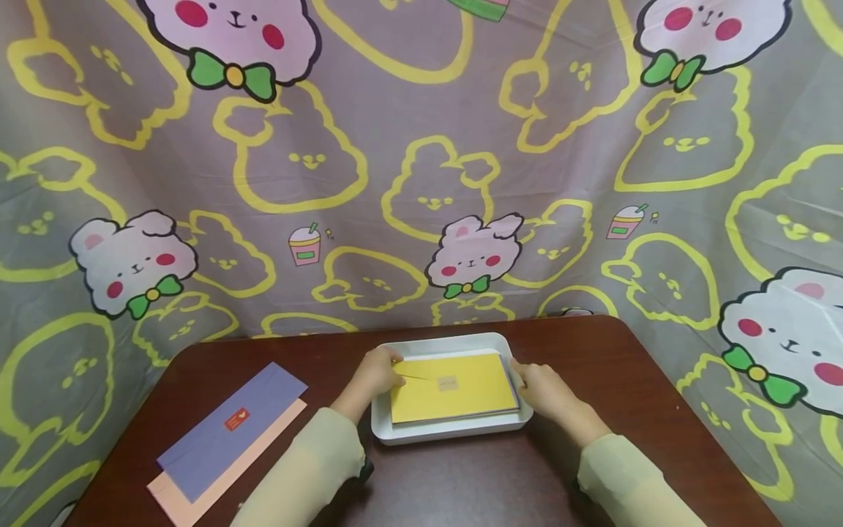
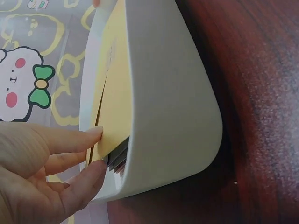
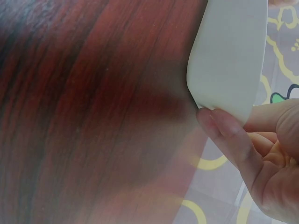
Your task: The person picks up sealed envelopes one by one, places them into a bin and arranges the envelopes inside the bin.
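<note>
A white tray point(image 1: 454, 436) sits near the table's far edge with a stack of envelopes in it. On top of the stack is a yellow envelope point(image 1: 454, 399) with a small beige label; darker edges of others show beneath it. My left hand point(image 1: 377, 372) reaches over the tray's left side and pinches the yellow envelope's left edge between thumb and fingers, as the left wrist view shows closely. At the opposite end, my right hand point(image 1: 552, 391) grips the tray's right wall, fingertips against its outer face in the right wrist view.
To the left on the dark wood table point(image 1: 454, 490), a purple envelope point(image 1: 217, 446) with a red label overlaps a pink envelope point(image 1: 173, 503). A grey curtain point(image 1: 395, 132) with cartoon prints hangs right behind the table and along its sides.
</note>
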Demonstrator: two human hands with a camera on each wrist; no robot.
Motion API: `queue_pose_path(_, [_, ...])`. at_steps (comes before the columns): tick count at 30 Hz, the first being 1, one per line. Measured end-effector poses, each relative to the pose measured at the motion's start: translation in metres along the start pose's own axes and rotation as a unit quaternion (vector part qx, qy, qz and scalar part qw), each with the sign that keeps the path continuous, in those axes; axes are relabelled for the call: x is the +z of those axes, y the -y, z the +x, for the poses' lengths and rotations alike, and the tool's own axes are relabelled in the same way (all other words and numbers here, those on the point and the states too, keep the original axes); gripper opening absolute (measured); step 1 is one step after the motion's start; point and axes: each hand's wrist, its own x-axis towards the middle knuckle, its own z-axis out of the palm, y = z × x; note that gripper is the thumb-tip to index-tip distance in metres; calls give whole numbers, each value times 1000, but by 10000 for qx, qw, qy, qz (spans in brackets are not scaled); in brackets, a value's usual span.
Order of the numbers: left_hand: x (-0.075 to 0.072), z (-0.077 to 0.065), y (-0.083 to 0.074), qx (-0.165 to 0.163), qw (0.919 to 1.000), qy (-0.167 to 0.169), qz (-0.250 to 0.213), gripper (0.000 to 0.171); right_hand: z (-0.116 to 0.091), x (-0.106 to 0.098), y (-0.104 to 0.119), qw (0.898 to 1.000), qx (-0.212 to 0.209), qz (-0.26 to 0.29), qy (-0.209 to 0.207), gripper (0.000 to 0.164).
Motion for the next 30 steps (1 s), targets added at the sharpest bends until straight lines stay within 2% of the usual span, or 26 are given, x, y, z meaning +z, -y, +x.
queue_pose_path(8, [7, 5, -2, 213, 9984, 183, 495, 40, 0, 0, -1, 10000, -26, 80, 12, 54])
queue_pose_path(19, [7, 2, -8, 475, 9871, 122, 1522, 30, 1, 1, -1, 10000, -28, -16, -21, 53])
queue_pose_path(30, [11, 0, -8, 236, 9871, 187, 1570, 12, 1, 2, -1, 10000, -47, -78, 7, 53])
